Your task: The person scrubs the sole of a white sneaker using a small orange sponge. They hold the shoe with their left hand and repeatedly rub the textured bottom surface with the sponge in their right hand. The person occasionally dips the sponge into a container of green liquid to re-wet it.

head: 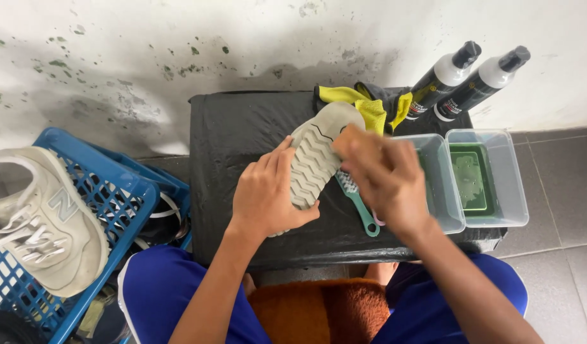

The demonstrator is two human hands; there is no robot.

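**Shoe held sole-up, brush applied at the toe**

The left hand [263, 194] grips a shoe [316, 156] at centre frame, fingers wrapped closed around its heel end. The shoe lies sole-up, with the grey zigzag tread facing the camera and the toe pointing toward the upper right. It sits above a black-covered table [242, 134] that fills the middle of the frame.

The right hand [386, 178] is closed over a brush [349, 141] with a tan wooden back. The brush touches the sole near the toe. The hand is motion-blurred, so the exact finger placement cannot be told.

A green brush [360, 204] lies on the table just below the shoe, partly under the right hand, handle pointing to the lower right.

Right of centre, two clear tubs [516, 185] stand side by side on the table, touching. The right tub holds a green tray with liquid; the contents of the left tub cannot be told.

At upper right, two black-and-white bottles [462, 83] lean against the wall. A yellow-and-grey cloth [373, 108] lies bunched at the back edge of the table, just beside the toe of the shoe.

At lower left, a blue crate [125, 191] holds a white sneaker [45, 216], lying on its side with laces showing. The person's knees in blue shorts fill the bottom edge.
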